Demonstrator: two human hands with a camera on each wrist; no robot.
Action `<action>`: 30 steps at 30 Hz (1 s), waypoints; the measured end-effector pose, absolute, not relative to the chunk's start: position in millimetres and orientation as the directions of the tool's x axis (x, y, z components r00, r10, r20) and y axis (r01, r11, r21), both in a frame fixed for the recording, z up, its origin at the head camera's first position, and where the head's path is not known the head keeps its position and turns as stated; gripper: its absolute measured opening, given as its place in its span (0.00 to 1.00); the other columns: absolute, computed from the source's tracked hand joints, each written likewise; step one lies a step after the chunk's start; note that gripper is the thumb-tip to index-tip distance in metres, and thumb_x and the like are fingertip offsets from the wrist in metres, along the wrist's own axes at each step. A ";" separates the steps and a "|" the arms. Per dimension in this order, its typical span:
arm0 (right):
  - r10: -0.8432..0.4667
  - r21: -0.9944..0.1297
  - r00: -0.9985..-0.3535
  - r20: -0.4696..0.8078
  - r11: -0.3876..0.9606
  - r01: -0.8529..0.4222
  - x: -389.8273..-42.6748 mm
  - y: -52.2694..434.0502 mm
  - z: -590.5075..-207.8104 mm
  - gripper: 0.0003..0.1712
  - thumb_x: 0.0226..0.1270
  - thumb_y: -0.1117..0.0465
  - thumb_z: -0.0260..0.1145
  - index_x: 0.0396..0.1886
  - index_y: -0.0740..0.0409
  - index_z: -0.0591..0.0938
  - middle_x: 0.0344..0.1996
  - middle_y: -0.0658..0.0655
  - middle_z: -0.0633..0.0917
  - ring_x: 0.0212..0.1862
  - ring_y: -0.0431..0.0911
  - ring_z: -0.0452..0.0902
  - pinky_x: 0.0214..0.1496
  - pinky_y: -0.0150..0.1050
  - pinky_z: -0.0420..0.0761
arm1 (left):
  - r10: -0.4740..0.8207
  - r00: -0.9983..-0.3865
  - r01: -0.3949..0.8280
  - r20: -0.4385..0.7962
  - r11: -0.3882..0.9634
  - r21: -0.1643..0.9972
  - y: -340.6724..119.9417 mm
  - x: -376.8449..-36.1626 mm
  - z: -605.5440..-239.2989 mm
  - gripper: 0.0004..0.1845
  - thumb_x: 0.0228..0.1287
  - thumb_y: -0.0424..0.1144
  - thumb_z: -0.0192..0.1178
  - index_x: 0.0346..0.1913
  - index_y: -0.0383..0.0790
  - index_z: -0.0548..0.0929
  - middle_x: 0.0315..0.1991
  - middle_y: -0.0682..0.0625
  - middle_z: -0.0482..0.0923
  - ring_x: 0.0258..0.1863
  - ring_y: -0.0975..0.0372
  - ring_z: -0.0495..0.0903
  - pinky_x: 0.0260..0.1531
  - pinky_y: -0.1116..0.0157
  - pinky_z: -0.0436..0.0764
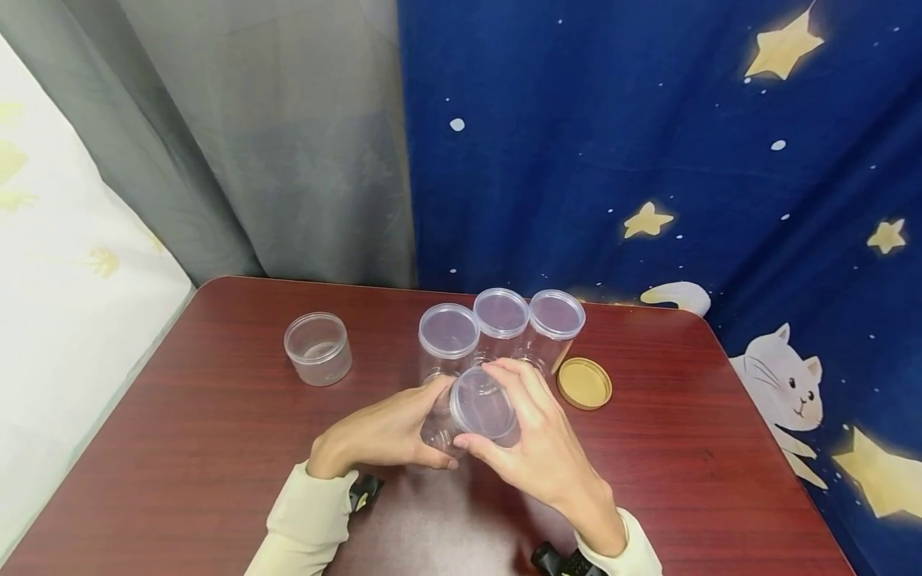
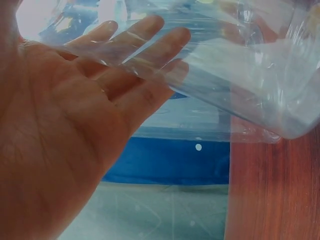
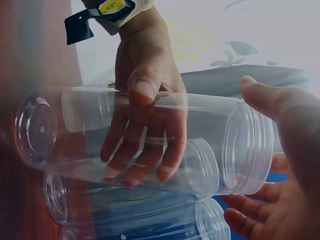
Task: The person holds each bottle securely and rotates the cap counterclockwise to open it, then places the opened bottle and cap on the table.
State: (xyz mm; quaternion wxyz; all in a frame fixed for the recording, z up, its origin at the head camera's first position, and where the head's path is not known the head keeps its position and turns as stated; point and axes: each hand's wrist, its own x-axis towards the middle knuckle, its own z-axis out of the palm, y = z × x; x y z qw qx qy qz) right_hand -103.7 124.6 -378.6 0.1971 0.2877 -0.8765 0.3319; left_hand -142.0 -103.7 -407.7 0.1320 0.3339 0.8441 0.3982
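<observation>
Left hand [image 1: 382, 428]: fingers gripping tall clear plastic jar [image 1: 484, 410]
Right hand [image 1: 536, 448]: fingers curved round rim
Matching jars [image 1: 450, 336]: near red-brown table's [image 1: 691, 440] far edge

The left hand [image 3: 150, 85] grips a clear jar [image 3: 210, 117] mid-body while the right hand [image 3: 292, 160] holds its rim [image 3: 261, 150].

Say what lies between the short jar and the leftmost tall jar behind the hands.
Only bare tabletop between the short jar and that tall jar, in the head view.
</observation>
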 end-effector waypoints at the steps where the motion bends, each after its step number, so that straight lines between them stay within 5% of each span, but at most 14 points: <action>1: -0.376 -0.471 -0.756 0.535 0.610 -0.637 -103.9 125.0 -378.1 0.44 0.51 0.39 0.77 0.65 0.52 0.74 0.61 0.53 0.75 0.62 0.46 0.72 0.62 0.41 0.73 | 0.667 -0.744 0.457 0.041 0.463 0.759 -103.7 -142.1 -407.4 0.43 0.46 0.50 0.78 0.64 0.59 0.65 0.50 0.68 0.76 0.49 0.72 0.76 0.52 0.67 0.76; 24: -0.495 -0.485 -0.693 0.524 0.496 -0.720 -105.5 133.3 -372.3 0.42 0.59 0.49 0.74 0.70 0.53 0.69 0.67 0.55 0.73 0.69 0.46 0.68 0.70 0.35 0.66 | 0.683 -0.729 0.475 0.046 0.456 0.752 -105.3 -143.4 -405.8 0.45 0.45 0.49 0.79 0.67 0.56 0.65 0.53 0.66 0.76 0.51 0.72 0.76 0.55 0.67 0.75; 30: -0.497 -0.472 -0.711 0.498 0.532 -0.703 -103.9 133.6 -371.8 0.46 0.58 0.41 0.73 0.72 0.52 0.67 0.71 0.53 0.69 0.71 0.47 0.64 0.70 0.41 0.66 | 0.679 -0.733 0.464 0.041 0.455 0.760 -105.6 -143.4 -408.1 0.44 0.47 0.51 0.78 0.66 0.58 0.64 0.52 0.67 0.76 0.51 0.72 0.76 0.54 0.67 0.75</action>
